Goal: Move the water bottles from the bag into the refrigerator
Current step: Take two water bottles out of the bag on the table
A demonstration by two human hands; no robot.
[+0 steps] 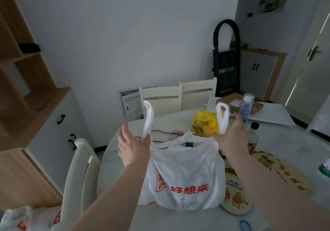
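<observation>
A white plastic bag (184,175) with red print stands on the round white table (285,145) right in front of me. Its mouth gapes a little; a teal shape (187,144) shows inside, and the rest of the contents are hidden. Both bag handles stick straight up. My left hand (133,146) is open with fingers spread, its thumb against the base of the left handle (148,116). My right hand (232,136) is also open, with the right handle (222,116) running up between thumb and fingers. No refrigerator is clearly in view.
Behind the bag lie a yellow bag (203,121), a clear bottle with a white cap (247,105), a dark-capped bottle (253,132) and a cardboard box (239,102). Patterned mats (234,195) lie to the right. White chairs (80,173) ring the table; another printed bag (23,220) sits at bottom left.
</observation>
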